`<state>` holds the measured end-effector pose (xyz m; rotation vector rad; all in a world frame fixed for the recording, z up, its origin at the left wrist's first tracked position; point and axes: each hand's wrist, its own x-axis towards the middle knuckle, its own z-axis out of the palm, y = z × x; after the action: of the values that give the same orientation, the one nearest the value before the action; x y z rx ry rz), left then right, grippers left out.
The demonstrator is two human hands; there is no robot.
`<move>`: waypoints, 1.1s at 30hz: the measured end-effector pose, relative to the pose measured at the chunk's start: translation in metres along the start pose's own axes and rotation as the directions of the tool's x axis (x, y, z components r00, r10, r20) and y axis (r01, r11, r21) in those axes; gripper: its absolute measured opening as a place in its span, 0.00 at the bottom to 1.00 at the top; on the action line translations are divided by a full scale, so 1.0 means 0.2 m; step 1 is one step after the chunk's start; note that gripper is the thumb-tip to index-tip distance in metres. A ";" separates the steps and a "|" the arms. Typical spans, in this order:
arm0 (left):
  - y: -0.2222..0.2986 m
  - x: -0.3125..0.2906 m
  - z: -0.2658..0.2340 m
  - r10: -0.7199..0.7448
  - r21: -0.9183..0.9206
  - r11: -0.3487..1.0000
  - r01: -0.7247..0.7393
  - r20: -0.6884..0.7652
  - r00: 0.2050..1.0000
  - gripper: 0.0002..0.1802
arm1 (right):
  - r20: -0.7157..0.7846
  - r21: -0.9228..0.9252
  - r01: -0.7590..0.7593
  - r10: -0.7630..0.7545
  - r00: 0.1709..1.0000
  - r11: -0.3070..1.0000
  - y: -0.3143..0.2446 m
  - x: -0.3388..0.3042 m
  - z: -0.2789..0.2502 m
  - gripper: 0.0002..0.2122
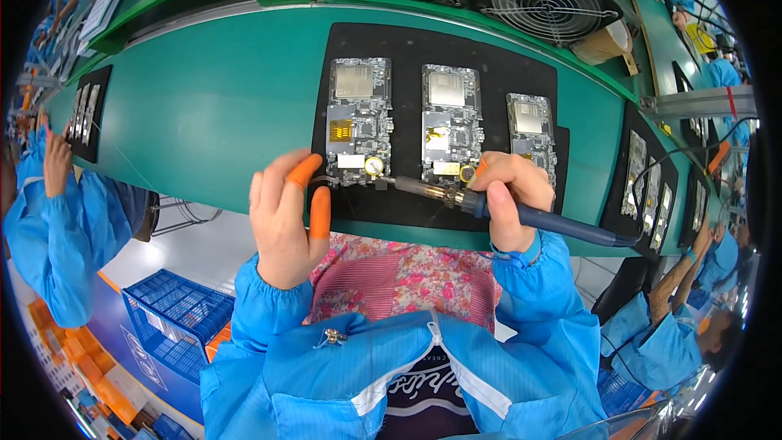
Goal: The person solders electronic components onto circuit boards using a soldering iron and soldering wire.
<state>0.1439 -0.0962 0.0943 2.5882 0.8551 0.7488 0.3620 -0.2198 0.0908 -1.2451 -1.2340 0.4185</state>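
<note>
My right hand [516, 200] grips a soldering iron [562, 224] with a dark blue handle. Its metal tip points left and reaches the lower right corner of the left circuit board [358, 114]. At that board's lower left corner is my left hand [285, 220], orange finger cots on its thumb and index finger. Between these bent fingers shows a thin greyish wire, partly hidden, running toward the board's lower edge. A round coin-like part [374, 166] sits near the iron's tip. A middle circuit board [450, 118] and a right circuit board [529, 126], partly behind my right hand, lie alongside.
Under the boards lies a black mat [407, 42] on a green bench [204, 106]. Two round fans [546, 0] and a tape roll [603, 42] stand along the far edge. A blue crate [179, 310] is on the floor at left. Co-workers in blue sit on both sides.
</note>
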 end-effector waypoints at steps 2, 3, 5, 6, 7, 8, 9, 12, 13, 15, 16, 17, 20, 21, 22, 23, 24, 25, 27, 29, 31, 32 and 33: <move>0.01 -0.01 0.01 -0.224 -0.292 0.931 0.219 0.015 0.974 0.07 | 0.018 -0.017 -0.006 0.006 1.000 1.000 0.01 0.01 0.02 0.08; 0.01 -0.03 0.02 -0.232 -0.292 0.930 0.225 0.011 0.973 0.07 | 0.027 -0.039 -0.014 0.015 1.000 0.999 0.01 0.02 0.03 0.08; 0.00 -0.04 0.05 -0.194 -0.255 0.949 0.183 -0.015 0.981 0.08 | 0.024 -0.044 -0.012 0.013 1.000 0.999 0.04 0.00 0.04 0.08; 0.00 -0.03 0.02 -0.097 -0.061 0.993 0.098 0.014 0.995 0.08 | -0.008 -0.042 -0.030 0.030 1.000 0.999 0.04 0.00 0.04 0.08; 0.00 -0.03 0.03 -0.108 -0.066 0.992 0.109 0.015 0.994 0.08 | -0.040 -0.042 -0.047 0.046 0.998 0.998 0.04 -0.01 0.04 0.08; -0.01 -0.03 0.04 -0.097 -0.111 0.989 0.099 0.025 0.995 0.09 | -0.027 -0.060 -0.063 0.061 0.998 0.996 0.05 -0.01 0.03 0.07; -0.01 -0.03 0.05 -0.085 -0.155 0.984 0.090 0.034 0.996 0.09 | -0.019 -0.062 -0.068 0.067 0.998 0.996 0.06 -0.02 0.03 0.07; 0.01 -0.04 0.06 -0.207 -0.318 0.927 0.200 0.013 0.978 0.11 | -0.029 -0.076 -0.079 0.077 0.997 0.994 0.06 -0.03 0.02 0.08; 0.01 -0.05 0.06 -0.227 -0.327 0.918 0.226 0.036 0.973 0.11 | -0.027 -0.077 -0.071 0.069 0.997 0.995 0.06 -0.03 0.03 0.08; 0.04 -0.05 0.04 -0.252 -0.310 0.912 0.268 0.092 0.963 0.12 | -0.025 -0.080 -0.068 0.066 0.997 0.994 0.06 -0.02 0.02 0.08; 0.05 -0.06 0.04 -0.220 -0.272 0.933 0.236 0.088 0.972 0.12 | 0.004 -0.074 -0.041 0.042 0.999 0.996 0.06 -0.02 0.02 0.07; 0.05 -0.06 0.05 -0.187 -0.234 0.951 0.202 0.085 0.979 0.12 | 0.033 -0.067 -0.015 0.017 0.999 0.998 0.06 -0.02 0.03 0.07; 0.07 -0.06 0.06 -0.139 -0.187 0.971 0.149 0.063 0.988 0.11 | 0.083 -0.092 0.016 -0.008 0.997 0.996 0.06 -0.01 0.03 0.07; 0.08 -0.06 0.07 -0.115 -0.167 0.978 0.121 0.046 0.992 0.11 | 0.084 -0.092 0.013 -0.005 0.996 0.996 0.06 0.00 0.04 0.07; 0.08 -0.05 0.07 -0.117 -0.168 0.978 0.123 0.048 0.992 0.11 | 0.092 -0.092 0.044 -0.035 0.995 0.995 0.06 0.00 0.04 0.07; 0.09 -0.04 0.06 -0.097 -0.164 0.981 0.105 0.058 0.994 0.11 | 0.101 -0.091 0.074 -0.065 0.993 0.993 0.06 0.01 0.04 0.07; 0.09 -0.04 0.06 -0.077 -0.160 0.983 0.087 0.069 0.995 0.11 | 0.101 -0.092 0.071 -0.062 0.993 0.993 0.07 0.01 0.04 0.07; 0.09 -0.04 0.07 -0.079 -0.161 0.983 0.089 0.071 0.994 0.11 | 0.123 -0.092 0.070 -0.058 0.991 0.993 0.07 0.01 0.04 0.07; 0.09 -0.04 0.08 -0.072 -0.164 0.983 0.083 0.071 0.995 0.12 | 0.144 -0.093 0.065 -0.051 0.988 0.994 0.07 0.01 0.04 0.07; 0.09 -0.04 0.09 -0.073 -0.155 0.984 0.085 0.082 0.994 0.12 | 0.176 -0.138 0.080 -0.055 0.983 0.987 0.07 0.01 0.04 0.06; 0.09 -0.05 0.10 -0.071 -0.149 0.985 0.085 0.093 0.993 0.12 | 0.176 -0.135 0.080 -0.055 0.983 0.988 0.07 0.02 0.04 0.06; 0.08 -0.05 0.10 -0.074 -0.156 0.984 0.088 0.091 0.993 0.12 | 0.177 -0.132 0.084 -0.059 0.982 0.988 0.07 0.02 0.04 0.05; 0.08 -0.05 0.10 -0.077 -0.163 0.982 0.091 0.089 0.993 0.12 | 0.176 -0.133 0.081 -0.056 0.983 0.988 0.07 0.02 0.04 0.05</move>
<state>0.1560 -0.1177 0.0808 2.4021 0.8339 0.6560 0.3602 -0.2083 0.0789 -1.3017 -1.4705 0.4011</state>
